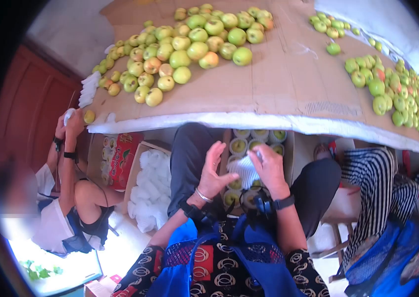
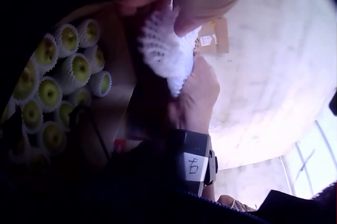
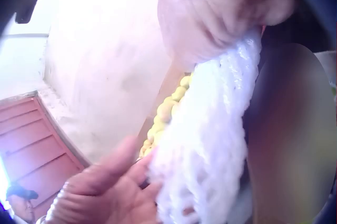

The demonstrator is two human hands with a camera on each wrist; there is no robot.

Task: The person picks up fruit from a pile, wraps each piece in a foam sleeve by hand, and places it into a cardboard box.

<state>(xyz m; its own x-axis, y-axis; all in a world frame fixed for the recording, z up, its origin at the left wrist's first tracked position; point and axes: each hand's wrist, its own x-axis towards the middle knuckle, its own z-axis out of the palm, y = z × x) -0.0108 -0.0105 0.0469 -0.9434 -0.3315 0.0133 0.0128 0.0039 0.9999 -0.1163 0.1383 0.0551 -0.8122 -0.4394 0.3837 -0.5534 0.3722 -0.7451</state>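
Holding nothing, the left hand [image 1: 212, 176] stands with fingers spread beside a white foam net [image 1: 244, 172], just outside the worktop's [image 1: 288, 89] near edge; the right hand [image 1: 271, 169] pinches it, and a light grip should spare the mesh.

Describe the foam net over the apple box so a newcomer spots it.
In the head view, find the cardboard-covered table, then the box of netted apples below its edge. Over that box, the right hand pinches the white foam net. Its neighbours below wrap apples; none shows inside this one.
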